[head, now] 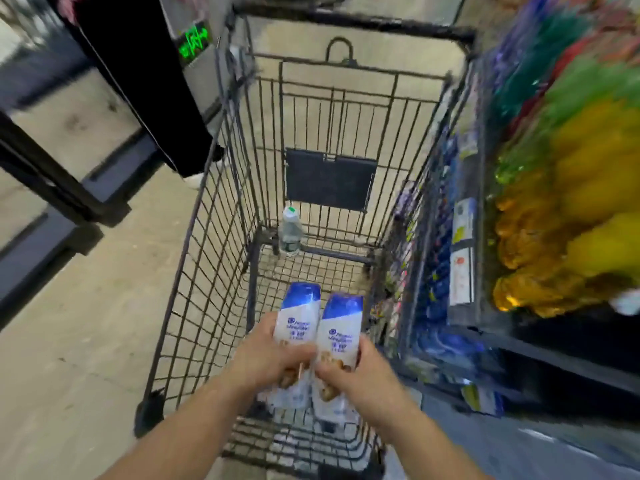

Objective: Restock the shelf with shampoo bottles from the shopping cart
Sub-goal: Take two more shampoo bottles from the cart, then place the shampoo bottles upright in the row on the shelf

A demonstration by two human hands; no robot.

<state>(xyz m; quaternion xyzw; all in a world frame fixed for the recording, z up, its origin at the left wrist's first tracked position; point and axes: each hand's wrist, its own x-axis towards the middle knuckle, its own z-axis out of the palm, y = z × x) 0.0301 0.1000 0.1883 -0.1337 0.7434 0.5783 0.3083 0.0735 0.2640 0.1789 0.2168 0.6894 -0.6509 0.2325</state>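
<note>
Left hand (266,355) curled round the left shampoo bottle (297,327), fingers wrapped across its lower label. Right hand (356,375) curled round the right shampoo bottle (341,334), thumb along its right edge. Both bottles white with blue caps, caps pointing toward 12 o'clock, held side by side and touching or very nearly so, above the near end of the shopping cart (214,237). Both forearms entering from 6 o'clock.

Inside the cart, at 12 o'clock from the bottles, clear water bottle (290,233) with a white cap, standing against the far left corner of the basket. Dark flap panel (329,178) fixed on the cart's far wire wall. More white packaging visible under the held bottles on the cart floor; kind not determinable owing to blur.

At 3 o'clock of the cart, shelf (478,209) just beside the basket, carrying yellow, green and blue goods, heavily blurred, with price tags (462,251) on its edge. At 10 o'clock, a person in dark clothing (145,81) standing beside the cart. Green lit sign (194,43) at 11 o'clock. Floor (86,323) pale, at 9 o'clock.
</note>
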